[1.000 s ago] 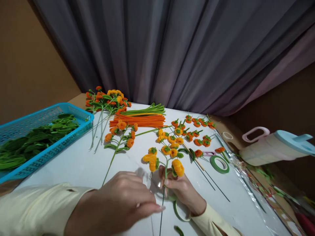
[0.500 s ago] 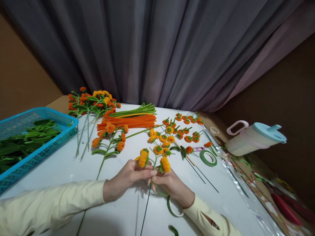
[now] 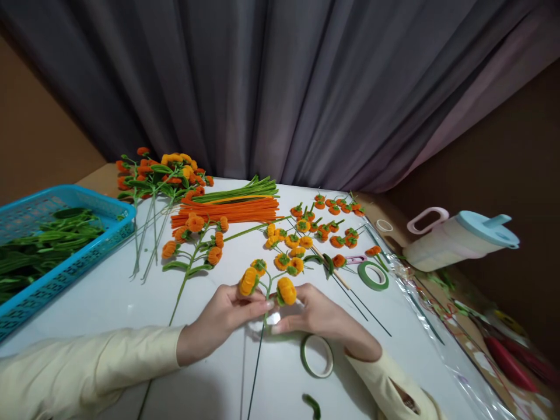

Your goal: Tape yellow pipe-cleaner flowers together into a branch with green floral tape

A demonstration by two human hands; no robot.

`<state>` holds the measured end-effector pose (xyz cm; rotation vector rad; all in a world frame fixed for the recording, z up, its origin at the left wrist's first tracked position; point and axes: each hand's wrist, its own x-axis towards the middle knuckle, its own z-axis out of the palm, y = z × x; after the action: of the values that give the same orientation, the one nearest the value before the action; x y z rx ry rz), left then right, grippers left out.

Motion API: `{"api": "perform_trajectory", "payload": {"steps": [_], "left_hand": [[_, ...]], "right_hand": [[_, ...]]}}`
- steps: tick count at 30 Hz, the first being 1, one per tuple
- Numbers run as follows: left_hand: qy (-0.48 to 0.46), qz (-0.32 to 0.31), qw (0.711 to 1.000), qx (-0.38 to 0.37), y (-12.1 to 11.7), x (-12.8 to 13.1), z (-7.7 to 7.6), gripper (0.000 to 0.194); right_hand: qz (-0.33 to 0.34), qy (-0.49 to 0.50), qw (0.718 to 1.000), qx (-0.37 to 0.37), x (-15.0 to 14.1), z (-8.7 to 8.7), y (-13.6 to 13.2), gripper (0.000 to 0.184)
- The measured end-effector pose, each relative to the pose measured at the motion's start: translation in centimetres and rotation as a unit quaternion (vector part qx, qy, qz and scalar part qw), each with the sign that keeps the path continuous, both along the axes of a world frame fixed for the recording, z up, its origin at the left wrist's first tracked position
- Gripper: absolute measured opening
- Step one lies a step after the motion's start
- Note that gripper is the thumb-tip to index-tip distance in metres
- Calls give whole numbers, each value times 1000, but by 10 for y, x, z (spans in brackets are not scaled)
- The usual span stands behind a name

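My left hand pinches the stem of a fuzzy spray with small yellow-orange pumpkins and a long dark wire running down toward me. My right hand is just right of the stem, thumb and fingers apart. Its fingertips are partly hidden behind the right-hand pumpkin, so I cannot tell whether they touch it. Below that hand a roll of green floral tape lies on the white table. Nearer me is a short curled green leaf.
On the left stands a blue basket of green leaves. A finished-looking orange spray, orange pipe cleaners and loose small pumpkins lie farther back. To the right are another tape roll, thin wires and a lidded cup.
My left hand has come from the front of the wire up to the stem and grips it. My right hand has let go of the stem and its fingers have spread. The view has shifted.
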<state>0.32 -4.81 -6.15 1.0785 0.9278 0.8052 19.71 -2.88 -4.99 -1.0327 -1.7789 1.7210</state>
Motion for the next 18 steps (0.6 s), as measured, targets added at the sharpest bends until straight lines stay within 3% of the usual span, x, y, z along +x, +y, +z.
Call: {"api": "perform_trajectory", "payload": {"steps": [3, 8, 11, 18], "left_hand": [[17, 19, 1000, 18, -1, 0, -1, 22], [9, 24, 1000, -5, -1, 2, -5, 24], [9, 2, 1000, -22, 1, 2, -5, 27], [24, -33, 999, 31, -1, -2, -6, 29]], "right_hand": [[-89, -53, 991, 79, 13, 16, 2, 31], [-202, -65, 976, 43, 5, 21, -5, 39], [-211, -40, 976, 35, -2, 18, -10, 35], [-169, 91, 981, 10, 7, 8, -14, 28]]}}
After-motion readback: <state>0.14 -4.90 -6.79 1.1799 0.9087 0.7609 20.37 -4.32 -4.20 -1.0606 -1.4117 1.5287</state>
